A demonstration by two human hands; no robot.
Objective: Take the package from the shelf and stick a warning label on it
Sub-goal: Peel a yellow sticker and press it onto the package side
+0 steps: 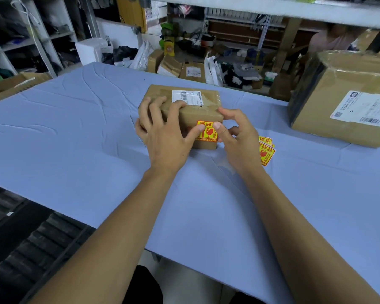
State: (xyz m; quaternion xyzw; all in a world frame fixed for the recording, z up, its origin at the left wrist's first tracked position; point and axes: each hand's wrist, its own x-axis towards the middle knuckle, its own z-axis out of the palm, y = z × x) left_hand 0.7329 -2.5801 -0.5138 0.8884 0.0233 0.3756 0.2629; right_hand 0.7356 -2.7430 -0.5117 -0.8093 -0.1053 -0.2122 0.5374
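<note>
**A:** Head view. Where's the package?

**B:** Small brown package [184, 110] sits flat on the blue-covered table [75, 139], about centre, near the far edge. White shipping label [188, 97] on its top face, barcode visible, clear tape over the top.

**A:** Warning label?

**B:** Yellow-and-red warning label [207, 133] is on the package's near side face, toward the right corner. Broken-glass symbol and red characters on it. Looks flat against the cardboard; can't tell whether the edges are fully down.

**A:** Hands?

**B:** Left hand [162, 132] is draped over the package's left top corner, fingers spread and curled onto the top face, thumb stretched right with its tip on the warning label's left part. Right hand [237, 137] is at the package's right near corner: index finger lies along the top right edge, thumb tip presses the label's upper right. The other fingers are curled loosely, clasping nothing. Both thumbs nearly meet on the label.

**A:** Anything else on the table?

**B:** Spare warning stickers [266, 150], a small overlapping stack, just right of the right hand, partly hidden by it. Large cardboard box [338, 102] at far right, well apart from the package, with its own white label and a dark-wrapped left side.

**A:** Background?

**B:** Shelving [31, 40] at left, cluttered parcels and bags beyond the table.
</note>
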